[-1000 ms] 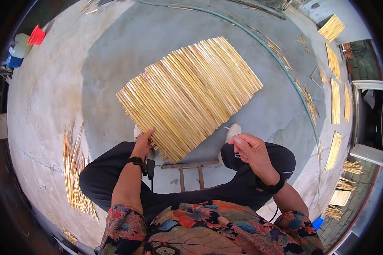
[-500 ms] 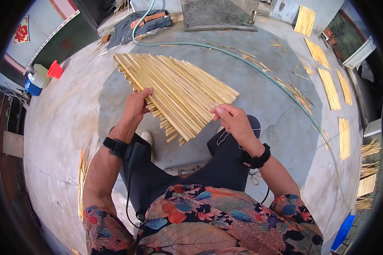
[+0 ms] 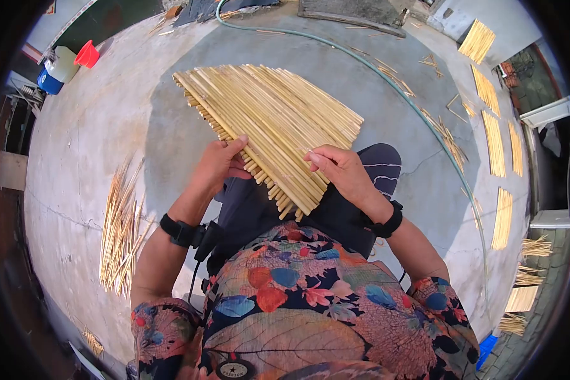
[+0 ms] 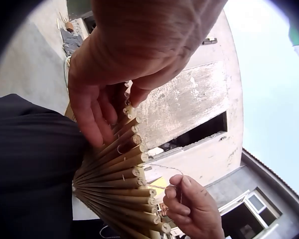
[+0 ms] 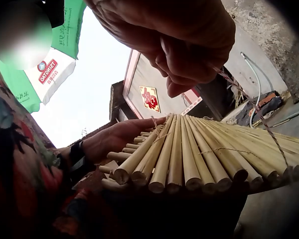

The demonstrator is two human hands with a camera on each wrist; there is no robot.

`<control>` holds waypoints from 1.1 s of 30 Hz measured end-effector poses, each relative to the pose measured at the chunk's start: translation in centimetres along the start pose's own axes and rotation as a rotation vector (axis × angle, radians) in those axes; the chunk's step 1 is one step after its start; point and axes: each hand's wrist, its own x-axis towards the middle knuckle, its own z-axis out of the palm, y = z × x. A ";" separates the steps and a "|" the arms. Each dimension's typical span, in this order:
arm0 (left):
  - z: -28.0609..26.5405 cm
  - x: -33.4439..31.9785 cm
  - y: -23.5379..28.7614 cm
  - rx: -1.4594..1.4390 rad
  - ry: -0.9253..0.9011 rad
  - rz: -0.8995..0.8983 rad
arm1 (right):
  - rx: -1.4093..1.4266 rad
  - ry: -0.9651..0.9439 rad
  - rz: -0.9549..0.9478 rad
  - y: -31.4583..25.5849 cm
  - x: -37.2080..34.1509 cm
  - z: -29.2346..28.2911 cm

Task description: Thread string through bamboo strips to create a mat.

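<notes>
A mat of pale reed stalks (image 3: 266, 114) is lifted off the ground and bent over in front of the person, its lower edge close above the lap. My left hand (image 3: 220, 166) grips the folded edge, thumb on top and fingers beneath. Over the mat's right part, my right hand (image 3: 343, 176) has its thumb and forefinger pinched on a thin twisted string (image 5: 274, 138). That string runs down to the stalks. In the right wrist view, the round cut ends of the stalks (image 5: 193, 183) fan out below the right hand.
Loose reeds (image 3: 117, 234) lie on the concrete at left. A green hose (image 3: 386, 81) curves across the floor, with scattered stalk pieces beside it. Bundles of reeds (image 3: 494, 144) line the right side. A red bucket (image 3: 87, 55) stands at the far left.
The mat was spread flat a second ago; it has been raised and folded over towards the person. The right hand has moved left from above the knee to over the mat.
</notes>
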 end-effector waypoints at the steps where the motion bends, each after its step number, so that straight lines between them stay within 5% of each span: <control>1: -0.3 -0.1 0.2 0.014 -0.020 -0.015 | 0.000 0.001 0.016 0.0 0.2 0.3; 13: -1.0 -1.2 -2.6 -0.048 -0.167 -0.059 | 0.022 -0.150 0.268 1.1 -1.1 3.1; 21: 0.0 -1.2 -3.1 -0.080 -0.098 -0.025 | -0.075 -0.087 0.161 2.2 0.2 4.4; 29: 0.2 -1.8 -2.4 -0.043 -0.010 0.007 | 0.094 -0.106 0.247 2.3 -0.1 4.4; 33: -0.6 -3.4 -1.0 0.330 -0.071 -0.050 | -0.058 -0.164 0.062 2.3 -1.0 3.9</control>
